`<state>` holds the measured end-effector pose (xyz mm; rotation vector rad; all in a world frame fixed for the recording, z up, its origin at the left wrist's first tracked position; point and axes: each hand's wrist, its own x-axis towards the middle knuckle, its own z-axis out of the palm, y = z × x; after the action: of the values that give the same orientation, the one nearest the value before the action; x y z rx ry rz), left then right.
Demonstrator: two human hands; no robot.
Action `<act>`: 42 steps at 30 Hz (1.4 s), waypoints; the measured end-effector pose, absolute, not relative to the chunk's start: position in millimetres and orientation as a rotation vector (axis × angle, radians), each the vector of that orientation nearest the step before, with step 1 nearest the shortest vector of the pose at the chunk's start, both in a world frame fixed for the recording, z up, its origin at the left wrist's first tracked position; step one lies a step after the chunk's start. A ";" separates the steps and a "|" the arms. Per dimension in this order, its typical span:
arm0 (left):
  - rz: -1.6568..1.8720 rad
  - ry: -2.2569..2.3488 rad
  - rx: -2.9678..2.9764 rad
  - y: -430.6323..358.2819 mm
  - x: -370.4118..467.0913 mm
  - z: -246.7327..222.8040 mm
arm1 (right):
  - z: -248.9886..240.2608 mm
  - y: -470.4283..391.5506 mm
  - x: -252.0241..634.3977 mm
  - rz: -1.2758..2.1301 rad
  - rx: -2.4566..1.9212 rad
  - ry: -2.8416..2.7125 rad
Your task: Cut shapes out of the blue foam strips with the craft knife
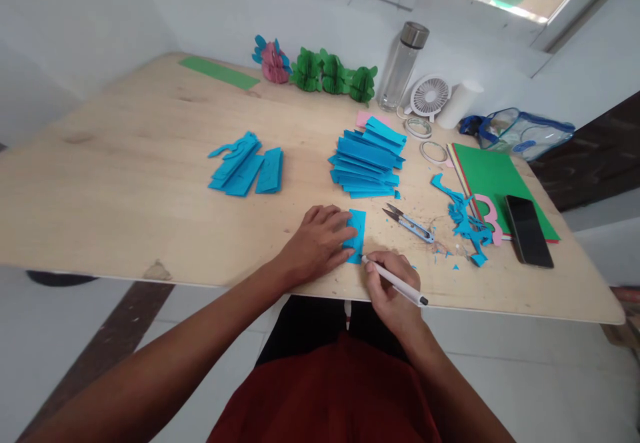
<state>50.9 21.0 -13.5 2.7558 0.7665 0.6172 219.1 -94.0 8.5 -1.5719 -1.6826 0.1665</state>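
A small blue paper piece (357,229) lies near the table's front edge. My left hand (320,241) rests flat on its left side, fingers spread and partly covering it. My right hand (393,284) is closed around a white pen (399,281), whose tip meets the paper's lower right part. Thin dark marks show on the paper. Behind it is a pile of folded blue strips (367,159). More folded blue pieces (237,166) lie to the left. Small thread snips (409,223) lie to the right of the paper.
Blue scraps (467,219), a phone (529,231) and green sheets (493,179) are on the right. Along the back stand green paper shapes (333,75), a pink one (275,63), a bottle (400,69) and a small fan (430,97). Tape rolls (418,127) lie before the fan.
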 end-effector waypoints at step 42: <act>0.437 0.539 2.710 41.7 28.8 -3.3 | 4.4 -88.8 219.2 0.018 -1.548 -1.923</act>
<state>28.8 41.7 -3.3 2.7097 0.5386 0.4371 219.2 -88.8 4.4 -1.5481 -1.9229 0.0179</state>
